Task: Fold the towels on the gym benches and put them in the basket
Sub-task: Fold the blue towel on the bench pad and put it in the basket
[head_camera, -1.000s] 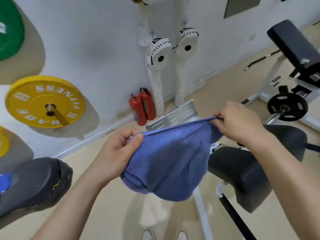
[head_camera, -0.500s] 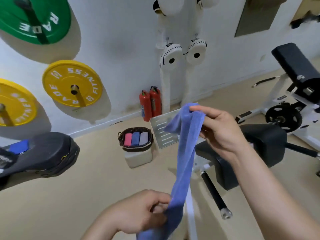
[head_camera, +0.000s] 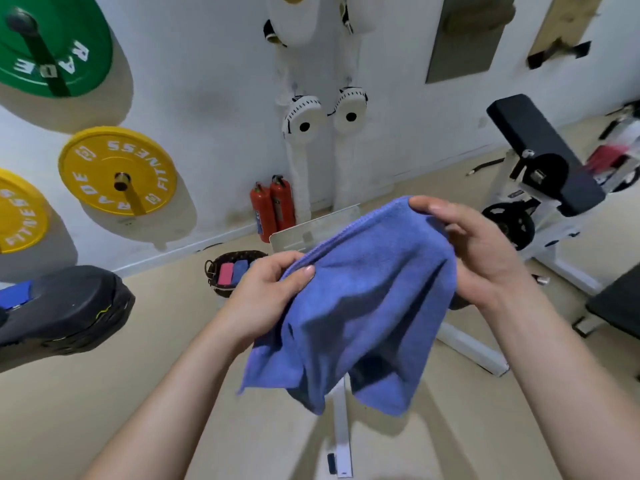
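Blue towel (head_camera: 367, 306) held in air, both grips clamped on its top edge.
Left hand (head_camera: 266, 292) pinches left corner, right hand (head_camera: 474, 247) the right; cloth sags between. Basket (head_camera: 227, 271) on floor behind left hand, holds rolled towels. Bench (head_camera: 65, 306) far left.

Both hands raised, pinching cloth

Left hand (head_camera: 268, 292) at 9 o'clock, thumb pressed over curled fingers (head_camera: 277, 263); right hand (head_camera: 474, 251) at 2 o'clock, higher, fingers bent down; bare forearms reaching up from 6 o'clock.
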Demonstrator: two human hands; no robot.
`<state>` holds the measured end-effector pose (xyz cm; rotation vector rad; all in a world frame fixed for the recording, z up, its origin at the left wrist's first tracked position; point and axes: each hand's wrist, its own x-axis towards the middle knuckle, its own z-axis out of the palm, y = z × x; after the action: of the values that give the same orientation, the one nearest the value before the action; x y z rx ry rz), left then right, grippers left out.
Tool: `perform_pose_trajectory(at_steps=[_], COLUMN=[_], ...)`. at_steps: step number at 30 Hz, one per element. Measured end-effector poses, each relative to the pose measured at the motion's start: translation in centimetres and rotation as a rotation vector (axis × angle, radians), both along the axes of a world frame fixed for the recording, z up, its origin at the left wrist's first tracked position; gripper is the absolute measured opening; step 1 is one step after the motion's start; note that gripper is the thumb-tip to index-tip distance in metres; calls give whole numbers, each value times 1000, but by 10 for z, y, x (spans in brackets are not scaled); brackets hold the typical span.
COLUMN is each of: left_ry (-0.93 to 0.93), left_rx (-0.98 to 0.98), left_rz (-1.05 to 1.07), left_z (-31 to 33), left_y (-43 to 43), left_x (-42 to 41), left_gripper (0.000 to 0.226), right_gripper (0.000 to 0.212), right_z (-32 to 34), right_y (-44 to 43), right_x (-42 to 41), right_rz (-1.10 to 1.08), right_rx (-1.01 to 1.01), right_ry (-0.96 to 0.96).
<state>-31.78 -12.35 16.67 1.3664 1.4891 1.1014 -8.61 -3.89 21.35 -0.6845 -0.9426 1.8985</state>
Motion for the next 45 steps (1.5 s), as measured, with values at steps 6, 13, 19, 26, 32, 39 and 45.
perform_pose_trajectory(at_steps=[6,13,19,26,32,39,45], left_ry=[-70,-108,649,578,127,-19,-764], left_rx=[-221,-302,-199,287,424,-54,-802], left_rz=[-387,-555,-203,245,408,506,567], left_z=[21,36,42,49,50,-107,-208], left_y=[58,155,257,404,500,494,428], left_x=[89,201,236,266,249,172,183], left_gripper=[20,32,20,23,38,33,35], right_gripper=[43,17,20,32,20,50,44], right_z=[-3,-1,-9,34,68,-91,-220], right_y=[68,176,267,365,385,358,342], right_x=[142,267,307,299,271,196,124], right_rz=[-65,-239,-262,-917,-935,-171,311], right_rx=[388,750,342,696,1104,1061,917], right_ry=[-598,-1397,-967,-786,-870,-1222,-1279])
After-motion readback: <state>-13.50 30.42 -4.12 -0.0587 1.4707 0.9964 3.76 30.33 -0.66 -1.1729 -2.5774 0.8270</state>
